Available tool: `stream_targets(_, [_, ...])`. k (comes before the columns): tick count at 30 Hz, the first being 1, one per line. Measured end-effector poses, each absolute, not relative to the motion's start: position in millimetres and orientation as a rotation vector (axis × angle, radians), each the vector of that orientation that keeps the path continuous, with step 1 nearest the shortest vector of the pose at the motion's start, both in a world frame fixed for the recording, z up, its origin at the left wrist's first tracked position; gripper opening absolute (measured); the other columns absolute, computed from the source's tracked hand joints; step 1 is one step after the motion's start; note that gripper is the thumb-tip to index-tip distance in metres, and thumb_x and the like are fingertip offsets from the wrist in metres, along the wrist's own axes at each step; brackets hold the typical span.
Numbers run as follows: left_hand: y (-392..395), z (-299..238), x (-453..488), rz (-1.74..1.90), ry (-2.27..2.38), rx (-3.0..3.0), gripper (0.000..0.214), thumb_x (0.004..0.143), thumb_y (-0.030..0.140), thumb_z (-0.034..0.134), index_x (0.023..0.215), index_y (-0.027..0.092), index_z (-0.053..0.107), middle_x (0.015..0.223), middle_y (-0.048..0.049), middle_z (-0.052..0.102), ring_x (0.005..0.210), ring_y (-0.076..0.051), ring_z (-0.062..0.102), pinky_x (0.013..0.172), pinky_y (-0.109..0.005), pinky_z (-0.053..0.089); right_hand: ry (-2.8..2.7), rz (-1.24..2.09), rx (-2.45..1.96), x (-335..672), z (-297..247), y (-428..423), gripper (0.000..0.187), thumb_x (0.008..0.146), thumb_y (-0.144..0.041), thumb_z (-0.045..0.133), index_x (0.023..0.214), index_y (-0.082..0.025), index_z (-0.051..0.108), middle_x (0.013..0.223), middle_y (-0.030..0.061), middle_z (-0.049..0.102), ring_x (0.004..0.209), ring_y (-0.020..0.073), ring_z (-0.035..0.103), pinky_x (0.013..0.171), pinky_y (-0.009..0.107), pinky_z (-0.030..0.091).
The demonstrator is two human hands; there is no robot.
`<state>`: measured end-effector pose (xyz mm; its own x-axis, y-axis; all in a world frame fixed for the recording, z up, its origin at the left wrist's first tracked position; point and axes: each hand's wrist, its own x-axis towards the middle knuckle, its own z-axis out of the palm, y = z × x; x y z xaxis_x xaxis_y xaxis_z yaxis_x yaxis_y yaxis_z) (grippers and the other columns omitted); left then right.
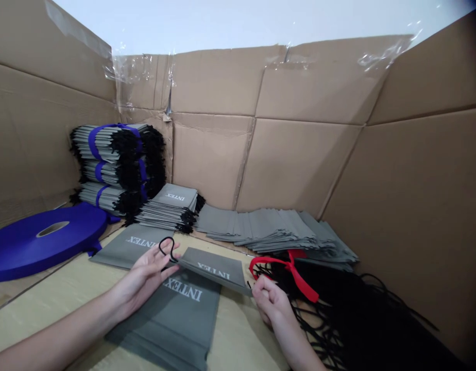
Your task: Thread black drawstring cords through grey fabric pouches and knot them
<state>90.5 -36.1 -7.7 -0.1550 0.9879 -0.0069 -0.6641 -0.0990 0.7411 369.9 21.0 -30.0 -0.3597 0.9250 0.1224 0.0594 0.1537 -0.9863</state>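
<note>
Between my hands a small grey fabric pouch (218, 265) printed INTEX is held up at a tilt. My left hand (151, 268) grips its left end between thumb and fingers, where a black cord (167, 247) forms a loop. My right hand (271, 299) is closed in a pinch at the opposite corner, beside a short black cord tip; the fingertips' exact hold is hidden. Under the held pouch lies a stack of larger-looking grey INTEX pouches (172, 324). Another flat INTEX pouch (122, 247) lies behind my left hand.
Blue-banded pouch bundles (102, 170) stand at back left, near a blue ribbon roll (25, 242). A corded pouch pile (168, 206) and a fanned row of grey pouches (269, 226) line the back. Black cords (357, 314) with a red tie (303, 281) lie right. Cardboard walls (300, 154) surround the table.
</note>
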Motion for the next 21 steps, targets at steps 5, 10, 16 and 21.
stream_targets(5, [-32, -19, 93, 1.66, 0.868, 0.633, 0.02, 0.065, 0.013, 0.073, 0.08, 0.017, 0.061, 0.08, 0.0008, 0.065, 0.077, -0.011, 0.061, 0.078, -0.024, 0.052, -1.592, 1.349, -0.969, 366, -31, 20, 0.051, 0.062, -0.069, 0.06, 0.061, -0.021, 0.041, 0.043, -0.0128, 0.021, 0.036, 0.0033, 0.01, 0.038, 0.022, 0.004])
stream_targets(10, [-27, -20, 88, 1.685, 1.105, 0.79, 0.025, 0.056, 0.02, 0.078, 0.074, 0.012, 0.063, 0.083, -0.0049, 0.068, 0.073, -0.013, 0.064, 0.068, -0.02, 0.054, -1.582, 1.36, -0.959, 366, -29, 20, 0.052, 0.061, -0.069, 0.06, 0.061, -0.021, 0.04, 0.041, -0.013, 0.021, 0.035, 0.0032, 0.01, 0.038, 0.022, 0.004])
stream_targets(16, [-28, -12, 83, 1.615, 1.387, 1.16, 0.028, 0.057, 0.03, 0.073, 0.076, 0.014, 0.06, 0.07, -0.002, 0.066, 0.064, -0.018, 0.064, 0.063, -0.03, 0.055, -1.545, 1.367, -0.908, 371, -38, 27, 0.048, 0.066, -0.065, 0.061, 0.063, -0.022, 0.038, 0.042, -0.0142, 0.017, 0.035, 0.0032, 0.006, 0.038, 0.022, 0.003])
stream_targets(21, [-21, -21, 78, 1.44, 1.438, 1.347, 0.041, 0.064, 0.026, 0.062, 0.102, 0.017, 0.051, 0.063, 0.0041, 0.057, 0.064, -0.017, 0.062, 0.062, -0.028, 0.052, -1.562, 1.324, -0.924, 371, -45, 29, 0.045, 0.068, -0.062, 0.061, 0.065, -0.021, 0.04, 0.044, -0.0135, 0.017, 0.038, 0.0036, 0.005, 0.039, 0.022, 0.003])
